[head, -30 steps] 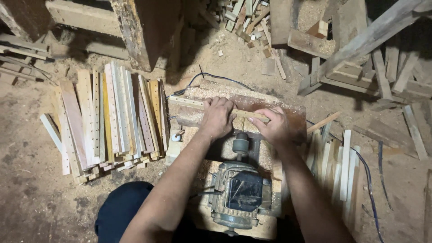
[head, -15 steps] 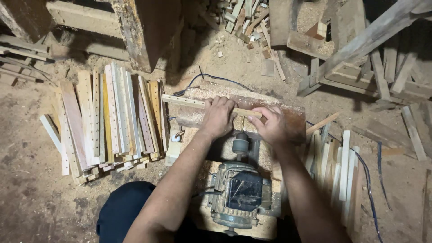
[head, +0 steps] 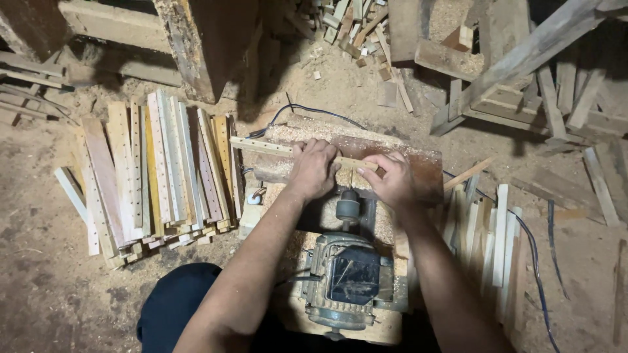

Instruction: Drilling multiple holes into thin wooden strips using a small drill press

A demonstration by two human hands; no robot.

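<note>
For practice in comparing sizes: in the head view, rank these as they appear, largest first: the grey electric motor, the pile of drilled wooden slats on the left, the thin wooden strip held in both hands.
1. Pile of drilled wooden slats.
2. Grey electric motor, though it lies nearer the camera, which enlarges it.
3. Thin wooden strip, held by the left hand and the right hand.

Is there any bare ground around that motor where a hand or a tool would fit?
Bare sawdust floor lies left of the drilled slat pile, and more between the unfinished sticks and the far-right scraps. It is crowded near the motor, where the left hand and right hand grip a slat.
</note>
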